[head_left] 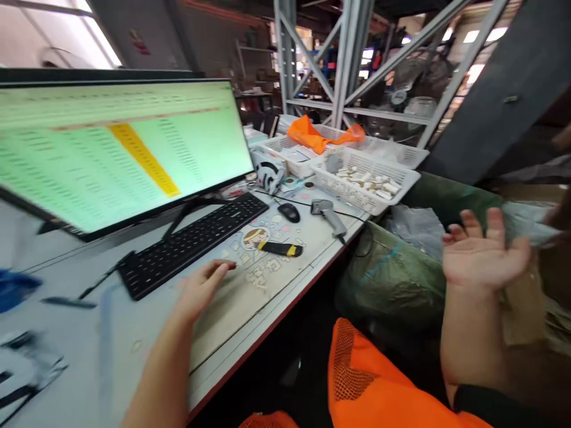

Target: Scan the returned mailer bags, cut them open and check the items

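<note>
My left hand rests low over the printed desk mat, its fingers loosely stretched out with nothing visible in them. Just beyond it lie a black keyboard and a black and yellow utility knife. A black mouse and a grey handheld barcode scanner are farther back on the mat. Off the desk's right side, my right hand is raised, palm showing and fingers spread, holding nothing. Behind it are green sacks and clear plastic wrapping.
A monitor showing a spreadsheet stands on the left. White plastic baskets sit at the desk's far end, one with small pale pieces, another under orange cloth. Metal framing rises behind. Cardboard lies at the right.
</note>
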The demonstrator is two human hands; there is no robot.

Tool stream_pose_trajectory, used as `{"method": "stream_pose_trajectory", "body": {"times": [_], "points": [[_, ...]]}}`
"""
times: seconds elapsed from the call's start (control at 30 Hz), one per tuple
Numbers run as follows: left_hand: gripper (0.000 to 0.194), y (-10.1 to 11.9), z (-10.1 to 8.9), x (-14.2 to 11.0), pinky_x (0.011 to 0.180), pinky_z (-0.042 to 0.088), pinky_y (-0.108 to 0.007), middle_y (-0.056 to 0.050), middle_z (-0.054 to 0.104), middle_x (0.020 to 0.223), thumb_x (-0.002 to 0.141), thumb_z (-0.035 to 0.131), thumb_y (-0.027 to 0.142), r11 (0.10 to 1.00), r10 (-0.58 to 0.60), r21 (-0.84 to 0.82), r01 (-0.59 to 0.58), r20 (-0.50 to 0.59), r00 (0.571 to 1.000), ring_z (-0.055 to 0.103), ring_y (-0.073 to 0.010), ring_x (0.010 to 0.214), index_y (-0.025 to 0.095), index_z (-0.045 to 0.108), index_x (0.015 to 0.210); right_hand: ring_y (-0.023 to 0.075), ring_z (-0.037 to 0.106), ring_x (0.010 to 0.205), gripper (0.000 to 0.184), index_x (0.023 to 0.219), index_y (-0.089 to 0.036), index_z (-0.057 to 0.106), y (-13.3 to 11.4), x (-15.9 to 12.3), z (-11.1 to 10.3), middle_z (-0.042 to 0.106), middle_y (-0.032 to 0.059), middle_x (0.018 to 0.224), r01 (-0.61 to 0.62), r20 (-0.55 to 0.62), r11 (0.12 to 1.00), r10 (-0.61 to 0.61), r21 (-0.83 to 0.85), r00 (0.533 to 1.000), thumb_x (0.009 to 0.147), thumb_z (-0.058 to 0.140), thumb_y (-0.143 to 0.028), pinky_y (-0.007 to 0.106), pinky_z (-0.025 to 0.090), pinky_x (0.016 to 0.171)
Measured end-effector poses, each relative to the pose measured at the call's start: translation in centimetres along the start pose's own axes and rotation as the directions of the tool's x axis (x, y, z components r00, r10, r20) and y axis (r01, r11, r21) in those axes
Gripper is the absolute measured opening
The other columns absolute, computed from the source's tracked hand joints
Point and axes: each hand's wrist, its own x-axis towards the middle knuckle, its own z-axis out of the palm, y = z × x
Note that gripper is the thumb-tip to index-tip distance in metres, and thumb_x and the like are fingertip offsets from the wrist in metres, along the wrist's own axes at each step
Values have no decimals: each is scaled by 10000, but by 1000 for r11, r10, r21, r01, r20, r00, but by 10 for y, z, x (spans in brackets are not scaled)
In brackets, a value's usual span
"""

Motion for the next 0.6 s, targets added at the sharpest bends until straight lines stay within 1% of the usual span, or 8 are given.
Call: {"method": "stream_pose_trajectory", "body": {"times": [0.07, 0.13, 0.23, 0.3, 0.4, 0.47, 0.53, 0.6], "points": [[530, -1, 4, 1, 950, 556, -413, -95, 777, 1083, 873, 467, 663, 1000, -9, -8, 9, 1, 1000, 710, -287, 1039, 202, 708, 978, 371, 685, 1107, 852, 1573, -17, 326, 18, 7, 65, 588, 313, 1340, 27, 180, 998, -16, -56, 984, 983, 34, -558, 487, 567, 840], [481, -6, 6, 3, 881, 556, -414, -123, 773, 1004, 880, 469, 593, 998, 4, 55, -3, -13, 1000, 709, -287, 945, 172, 695, 939, 304, 696, 1038, 665, 1335, -89, 612, 29, 11, 147, 693, 208, 1145, 155, 407, 976, -81, -152, 910, 992, 235, -517, 437, 569, 880], [369, -17, 6, 3, 842, 545, -413, -142, 766, 947, 886, 490, 451, 992, 30, 121, -24, -53, 998, 698, -282, 883, 146, 697, 889, 279, 643, 1140, 397, 1065, -159, 737, 31, 9, 262, 703, 148, 1158, 371, 616, 909, -184, -190, 766, 925, 481, -428, 408, 514, 1022], [300, -20, 5, -1, 851, 543, -403, -138, 769, 947, 886, 513, 361, 990, 27, 138, -11, -112, 993, 698, -272, 883, 140, 715, 878, 336, 592, 1232, 361, 1089, -135, 751, 32, 2, 317, 656, 190, 1282, 417, 686, 897, -214, -143, 696, 856, 593, -361, 475, 446, 1107], [210, -17, 0, -9, 849, 551, -357, -112, 774, 952, 880, 579, 276, 987, 14, 162, 24, -232, 973, 705, -242, 888, 147, 746, 873, 441, 536, 1299, 532, 1309, -70, 675, 50, -10, 362, 500, 280, 1470, 529, 772, 817, -178, -229, 610, 861, 611, -350, 582, 425, 1092], [180, -15, -13, -13, 882, 550, -322, -84, 776, 969, 899, 612, 265, 981, 2, 181, 66, -351, 936, 708, -216, 931, 170, 765, 895, 431, 553, 1294, 576, 1423, -109, 601, 76, -11, 378, 442, 261, 1532, 616, 783, 717, -161, -325, 601, 926, 547, -393, 540, 468, 1051], [166, -15, -40, -25, 959, 529, -283, -66, 774, 1058, 925, 625, 245, 970, -22, 198, 140, -505, 863, 698, -185, 1035, 183, 774, 966, 426, 561, 1297, 588, 1454, -133, 582, 106, -7, 392, 465, 258, 1516, 655, 768, 673, -201, -343, 608, 956, 504, -435, 501, 493, 1019], [168, -14, -79, -56, 998, 513, -252, -50, 767, 1109, 942, 632, 241, 946, -72, 191, 262, -665, 744, 684, -153, 1073, 178, 763, 1026, 441, 565, 1294, 610, 1455, -143, 585, 127, 0, 402, 505, 248, 1480, 687, 773, 659, -247, -308, 584, 960, 475, -483, 522, 504, 999]]}}
